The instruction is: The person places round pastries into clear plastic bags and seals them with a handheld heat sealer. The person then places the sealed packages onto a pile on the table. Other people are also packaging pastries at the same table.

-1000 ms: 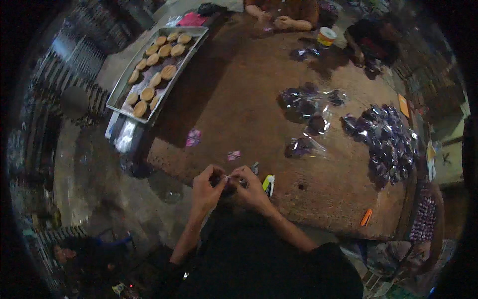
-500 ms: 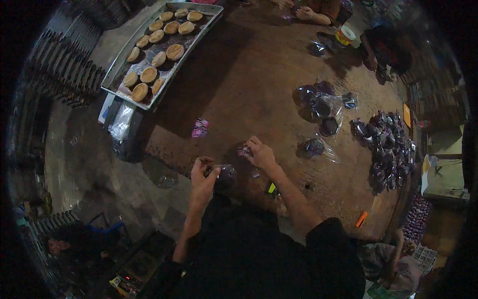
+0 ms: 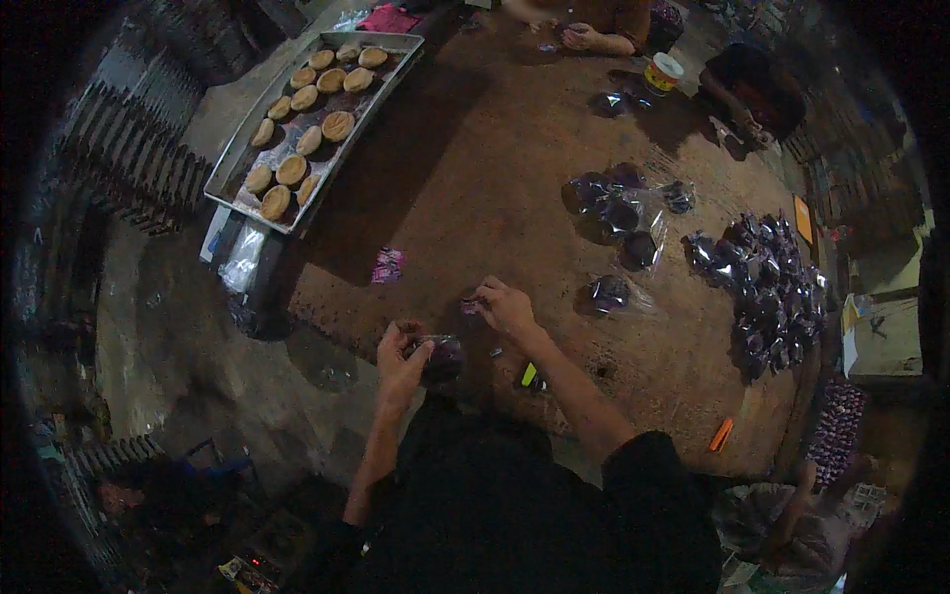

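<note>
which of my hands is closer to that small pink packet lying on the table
Left. Your left hand, holding a dark wrapped pastry, sits just below and right of the pink packet. Your right hand is farther right, fingers at a small item on the wooden table.

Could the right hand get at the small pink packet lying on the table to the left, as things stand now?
Probably yes. The right hand rests on the table, and the wood between it and the pink packet looks bare. The left hand, holding a dark wrapped item, sits nearer the person and off that line.
</note>
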`<action>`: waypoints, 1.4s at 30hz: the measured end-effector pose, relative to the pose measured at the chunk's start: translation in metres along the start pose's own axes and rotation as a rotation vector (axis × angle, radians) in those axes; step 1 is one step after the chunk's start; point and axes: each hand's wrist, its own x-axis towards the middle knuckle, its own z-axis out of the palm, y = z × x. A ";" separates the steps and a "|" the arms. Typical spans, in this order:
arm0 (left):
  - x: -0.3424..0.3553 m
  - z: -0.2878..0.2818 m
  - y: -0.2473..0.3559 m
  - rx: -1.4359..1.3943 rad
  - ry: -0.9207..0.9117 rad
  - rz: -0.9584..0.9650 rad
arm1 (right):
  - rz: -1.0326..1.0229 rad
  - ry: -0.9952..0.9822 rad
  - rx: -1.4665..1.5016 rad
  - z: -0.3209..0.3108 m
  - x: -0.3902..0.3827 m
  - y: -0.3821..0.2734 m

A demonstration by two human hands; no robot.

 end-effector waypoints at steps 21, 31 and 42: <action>-0.037 0.000 -0.011 0.016 -0.013 0.094 | 0.083 0.042 -0.014 0.018 -0.008 -0.004; -0.032 0.037 0.028 -0.147 -0.121 0.135 | 0.065 0.054 0.886 -0.097 -0.073 -0.107; -0.031 0.053 0.037 -0.152 -0.248 -0.007 | 0.112 -0.001 0.955 -0.111 -0.097 -0.085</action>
